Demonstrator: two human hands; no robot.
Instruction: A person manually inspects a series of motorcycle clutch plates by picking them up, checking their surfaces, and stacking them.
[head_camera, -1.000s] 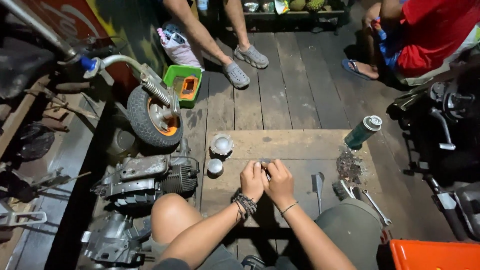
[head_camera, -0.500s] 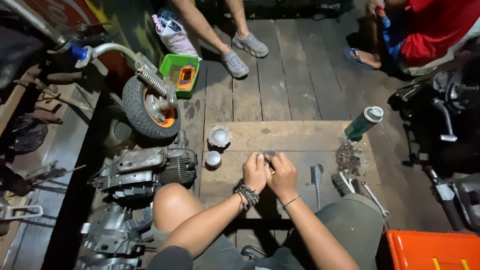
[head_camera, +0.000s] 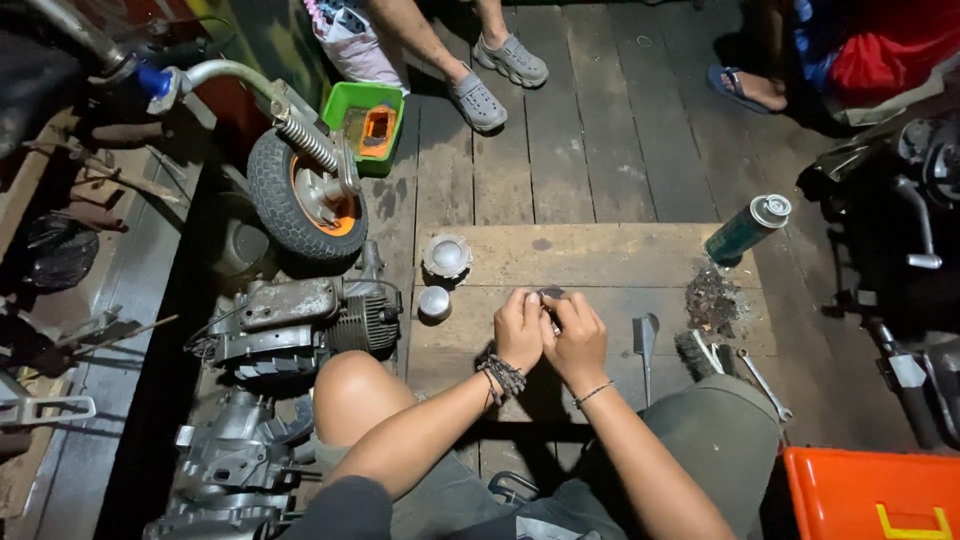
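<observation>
My left hand (head_camera: 519, 328) and my right hand (head_camera: 573, 337) are pressed together over a wooden board (head_camera: 600, 262) on the floor. Both close on a small metal part (head_camera: 549, 299) whose shape is mostly hidden by my fingers. Left of my hands on the board lie a round metal piston (head_camera: 434, 302) and a domed metal part (head_camera: 446, 257). A flat metal tool (head_camera: 646, 339) lies just right of my right hand. My knees frame the board's near edge.
An engine block (head_camera: 300, 320) and a small wheel with an orange hub (head_camera: 305, 195) sit at left, a green tray (head_camera: 368, 122) behind. A green spray can (head_camera: 748, 229), debris, brush and wrench (head_camera: 765, 385) lie right. An orange box (head_camera: 870, 495) is near right. Other people's feet (head_camera: 478, 100) stand ahead.
My hands stay joined over the small part with only slight finger movement. The view has tilted down a little, so the scene sits higher in frame.
</observation>
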